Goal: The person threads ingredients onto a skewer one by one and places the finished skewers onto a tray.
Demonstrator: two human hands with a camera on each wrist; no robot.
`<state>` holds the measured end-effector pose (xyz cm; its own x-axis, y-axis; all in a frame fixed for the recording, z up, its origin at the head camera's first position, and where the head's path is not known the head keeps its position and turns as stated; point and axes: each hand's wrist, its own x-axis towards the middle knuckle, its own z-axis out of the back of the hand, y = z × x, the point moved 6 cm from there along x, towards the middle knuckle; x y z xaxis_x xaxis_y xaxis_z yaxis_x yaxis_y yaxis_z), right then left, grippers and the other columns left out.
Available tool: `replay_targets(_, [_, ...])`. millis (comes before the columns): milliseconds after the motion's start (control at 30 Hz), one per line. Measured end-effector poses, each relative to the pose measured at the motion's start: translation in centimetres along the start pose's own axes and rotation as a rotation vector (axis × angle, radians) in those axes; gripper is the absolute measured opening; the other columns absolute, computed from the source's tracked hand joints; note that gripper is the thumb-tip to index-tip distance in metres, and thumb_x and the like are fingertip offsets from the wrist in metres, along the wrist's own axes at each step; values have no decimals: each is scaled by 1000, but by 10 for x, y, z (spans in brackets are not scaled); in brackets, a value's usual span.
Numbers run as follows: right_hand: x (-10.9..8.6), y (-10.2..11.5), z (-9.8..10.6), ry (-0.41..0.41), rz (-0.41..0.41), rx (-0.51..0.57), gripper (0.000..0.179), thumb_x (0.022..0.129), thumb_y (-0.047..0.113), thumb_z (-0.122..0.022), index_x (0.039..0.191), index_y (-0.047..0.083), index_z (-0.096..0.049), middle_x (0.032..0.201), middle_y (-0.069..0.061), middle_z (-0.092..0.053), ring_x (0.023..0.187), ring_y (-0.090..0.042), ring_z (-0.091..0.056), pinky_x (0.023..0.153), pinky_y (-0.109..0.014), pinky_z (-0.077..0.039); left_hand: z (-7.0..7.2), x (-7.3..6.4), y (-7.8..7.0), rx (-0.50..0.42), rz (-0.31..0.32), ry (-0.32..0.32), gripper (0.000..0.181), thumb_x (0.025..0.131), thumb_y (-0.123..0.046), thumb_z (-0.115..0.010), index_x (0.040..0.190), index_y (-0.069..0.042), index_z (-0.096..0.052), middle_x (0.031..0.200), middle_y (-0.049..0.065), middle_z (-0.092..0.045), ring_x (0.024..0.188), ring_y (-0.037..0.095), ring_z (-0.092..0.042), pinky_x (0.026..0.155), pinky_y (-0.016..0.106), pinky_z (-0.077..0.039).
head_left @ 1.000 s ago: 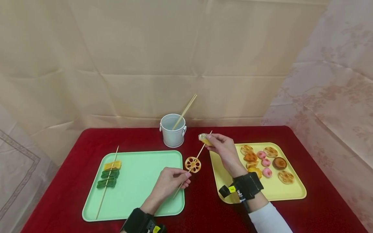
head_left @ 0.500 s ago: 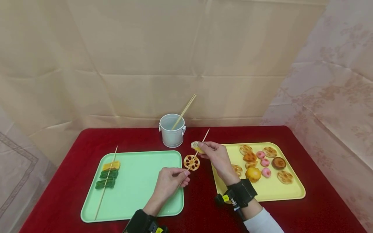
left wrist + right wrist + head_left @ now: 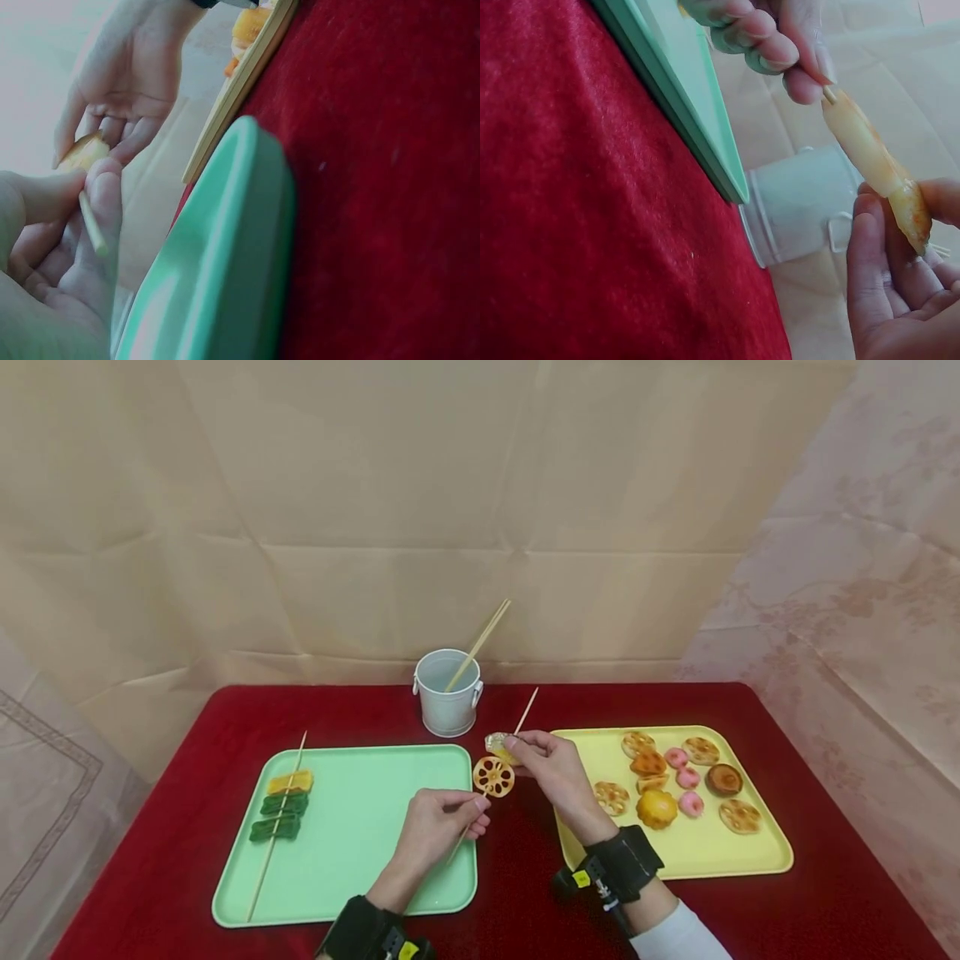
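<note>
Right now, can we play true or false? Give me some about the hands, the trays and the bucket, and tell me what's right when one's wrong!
1. The left hand pinches a skewer. True.
2. The lotus root slice lies loose on the table. False: it is threaded on that skewer.
3. The right hand holds a yellowish piece. True.
4. The bucket has nothing in it. False: thin sticks lean inside it.
5. The green tray has another skewer on it, with green food. True.
6. The pink balls are on the green tray. False: they are on the yellow tray.
</note>
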<state>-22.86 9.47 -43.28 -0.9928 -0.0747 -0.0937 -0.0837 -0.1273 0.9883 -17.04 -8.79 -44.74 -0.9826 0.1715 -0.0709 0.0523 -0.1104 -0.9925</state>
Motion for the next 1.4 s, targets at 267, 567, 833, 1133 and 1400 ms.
replay_targets(267, [0, 0, 0, 89, 17, -81, 38, 99, 32, -72, 119, 0, -72, 107, -11, -74, 93, -21, -70, 87, -40, -60, 6, 0, 4, 182, 0, 53, 17, 95, -15, -76, 101, 1, -81, 85, 8, -77, 76, 10, -70, 68, 22, -54])
replay_targets(567, [3, 12, 7, 93, 33, -105, 37, 97, 29, -74, 119, -1, -72, 106, -12, -73, 90, -23, -70, 85, -38, -60, 6, 4, -7, 254, -80, 38, 12, 93, -13, -78, 98, -2, -82, 81, 4, -77, 71, 8, -68, 64, 23, -54])
replay_targets(833, [0, 16, 11, 77, 40, -103, 39, 98, 29, -73, 124, -1, -71, 109, -14, -73, 93, -25, -69, 85, -33, -58, 2, 0, -10, 257, -99, 24, 10, 92, -11, -79, 96, -3, -83, 78, 3, -75, 67, 7, -66, 60, 22, -51])
replay_targets(1133, [1, 11, 7, 99, 52, -121, 41, 99, 33, -72, 123, 0, -71, 110, -12, -73, 94, -22, -69, 87, -36, -59, 5, 1, -8, 261, -109, -22, 8, 91, -10, -80, 92, -3, -83, 75, 2, -75, 65, 7, -66, 59, 21, -52])
replay_targets(1400, [2, 25, 41, 52, 140, -213, 46, 104, 38, -63, 128, -1, -67, 112, -19, -73, 106, -39, -67, 92, -39, -57, 9, 0, -6, 249, -91, -37, 10, 91, -11, -80, 91, -2, -83, 72, 2, -74, 63, 6, -64, 59, 20, -49])
